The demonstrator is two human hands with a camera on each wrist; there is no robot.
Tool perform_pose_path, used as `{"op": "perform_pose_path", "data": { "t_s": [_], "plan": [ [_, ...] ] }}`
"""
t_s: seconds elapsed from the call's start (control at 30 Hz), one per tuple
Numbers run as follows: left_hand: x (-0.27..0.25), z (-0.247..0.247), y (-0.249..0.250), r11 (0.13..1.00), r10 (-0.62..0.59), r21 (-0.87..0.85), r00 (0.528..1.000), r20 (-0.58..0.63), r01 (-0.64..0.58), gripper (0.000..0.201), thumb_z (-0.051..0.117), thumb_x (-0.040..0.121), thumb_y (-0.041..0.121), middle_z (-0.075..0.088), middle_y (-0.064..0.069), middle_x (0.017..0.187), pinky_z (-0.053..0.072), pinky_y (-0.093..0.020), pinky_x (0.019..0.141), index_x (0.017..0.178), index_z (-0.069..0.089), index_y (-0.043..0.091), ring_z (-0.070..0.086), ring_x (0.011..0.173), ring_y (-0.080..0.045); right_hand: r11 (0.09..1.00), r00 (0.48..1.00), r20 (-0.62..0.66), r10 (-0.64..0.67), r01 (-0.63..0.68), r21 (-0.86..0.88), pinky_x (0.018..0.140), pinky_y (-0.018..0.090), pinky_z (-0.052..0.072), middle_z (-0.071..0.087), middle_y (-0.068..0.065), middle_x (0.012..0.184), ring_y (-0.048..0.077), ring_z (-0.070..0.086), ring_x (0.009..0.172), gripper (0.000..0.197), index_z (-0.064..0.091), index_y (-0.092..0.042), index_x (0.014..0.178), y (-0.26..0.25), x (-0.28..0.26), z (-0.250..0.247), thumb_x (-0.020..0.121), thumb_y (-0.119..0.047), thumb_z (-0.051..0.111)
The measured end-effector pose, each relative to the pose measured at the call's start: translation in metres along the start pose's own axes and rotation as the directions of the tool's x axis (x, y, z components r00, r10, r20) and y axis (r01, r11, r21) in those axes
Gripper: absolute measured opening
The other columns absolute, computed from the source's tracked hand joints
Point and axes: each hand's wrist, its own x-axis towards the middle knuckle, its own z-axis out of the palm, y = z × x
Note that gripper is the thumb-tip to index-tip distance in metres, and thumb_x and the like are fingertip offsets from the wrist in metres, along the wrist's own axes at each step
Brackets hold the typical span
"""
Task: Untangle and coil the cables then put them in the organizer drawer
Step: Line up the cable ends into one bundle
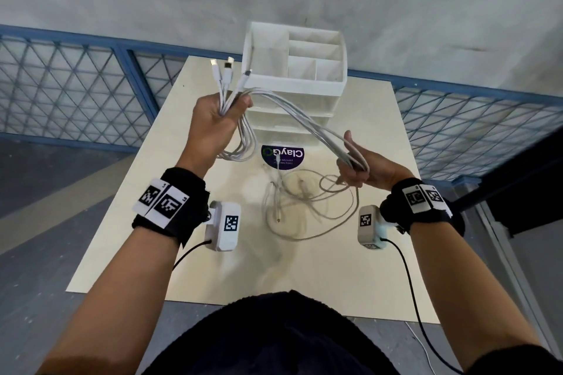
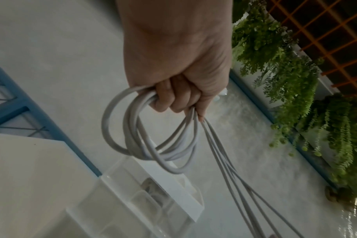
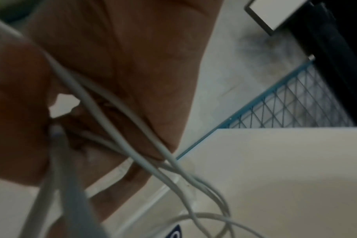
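While the head view looks down over a pale worktop [image 1: 374, 268], the left hand [image 1: 213, 119] is raised in front of the white organizer [image 1: 295, 70], its fingers curled round a bundle of white cables [image 1: 292, 109] whose three connector ends [image 1: 225, 65] fan out above the fist. Strands run from that fist across to the right hand [image 1: 362, 166], which pinches them with the thumb lifted. Below both hands, the loose cable lengths [image 1: 304, 207] lie in tangled loops on the worktop, near a round purple sticker [image 1: 283, 155] just in front of the organizer's closed drawers.

From the left wrist, the fingers [image 2: 173, 96] close tightly on several coiled loops [image 2: 141, 138] hanging below the fist, with straight strands leading away down-right; green plants [image 2: 291, 80] hang alongside.

From the right wrist, the picture is blurred: cables [image 3: 120, 125] cross the palm [image 3: 132, 64], and how the fingers lie there I cannot tell.
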Motion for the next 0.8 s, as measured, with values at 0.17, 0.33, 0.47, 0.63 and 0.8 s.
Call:
{"op": "perform_pose_path", "data": {
  "t_s": [0.17, 0.33, 0.47, 0.63, 0.8],
  "plan": [
    [0.015, -0.011, 0.0, 0.999, -0.033, -0.019, 0.987, -0.159, 0.03, 0.011, 0.061, 0.088, 0.019, 0.057, 0.006, 0.065, 0.037, -0.008, 0.056, 0.083, 0.069, 0.012, 0.049, 0.051, 0.006, 0.999, 0.997, 0.073, 0.024, -0.021, -0.041, 0.047, 0.021, 0.03, 0.026, -0.009, 0.034, 0.01, 0.026, 0.035, 0.07, 0.04, -0.013, 0.055, -0.017, -0.01, -0.005, 0.066, -0.081, 0.05],
    [0.012, -0.012, -0.016, 0.993, -0.085, 0.064, 0.983, -0.161, 0.097, 0.011, 0.062, 0.087, 0.022, 0.058, 0.008, 0.064, 0.038, -0.009, 0.056, 0.082, 0.069, 0.016, 0.049, 0.05, 0.004, 0.897, 0.948, -0.315, 0.046, -0.178, -0.404, 0.049, 0.026, 0.022, 0.033, -0.006, 0.043, 0.012, 0.026, 0.043, 0.053, 0.041, -0.016, 0.049, -0.04, -0.023, -0.028, 0.081, -0.054, 0.059],
    [0.004, -0.001, -0.03, 0.984, -0.142, 0.089, 0.981, -0.134, 0.154, 0.017, 0.062, 0.087, 0.021, 0.058, 0.002, 0.067, 0.037, -0.004, 0.053, 0.088, 0.071, 0.006, 0.05, 0.057, -0.003, 0.788, 0.807, -0.562, -0.18, -0.224, -0.574, 0.053, 0.028, 0.031, 0.045, 0.005, 0.049, 0.017, 0.038, 0.047, 0.049, 0.056, -0.01, 0.052, -0.068, -0.036, -0.043, 0.079, -0.051, 0.065],
    [-0.001, 0.004, -0.042, 0.976, -0.18, 0.103, 0.979, -0.093, 0.19, 0.017, 0.061, 0.088, 0.021, 0.062, -0.01, 0.081, 0.042, -0.014, 0.063, 0.089, 0.07, 0.006, 0.053, 0.066, -0.014, 0.734, 0.654, -0.668, -0.354, -0.249, -0.632, 0.06, 0.03, 0.041, 0.049, 0.002, 0.047, 0.022, 0.049, 0.053, 0.042, 0.062, -0.015, 0.055, -0.09, -0.042, -0.044, 0.072, -0.053, 0.069],
    [-0.013, -0.005, -0.068, 0.905, -0.267, 0.301, 0.952, -0.15, 0.301, 0.023, 0.061, 0.086, 0.023, 0.068, -0.019, 0.086, 0.043, -0.032, 0.073, 0.091, 0.071, 0.002, 0.061, 0.082, -0.03, 0.725, 0.897, -0.432, -0.092, -0.237, -0.647, 0.052, 0.025, 0.037, 0.052, 0.0, 0.056, 0.013, 0.049, 0.052, 0.038, 0.063, -0.016, 0.065, -0.054, -0.014, -0.016, 0.087, -0.047, 0.056]
  ]
}}
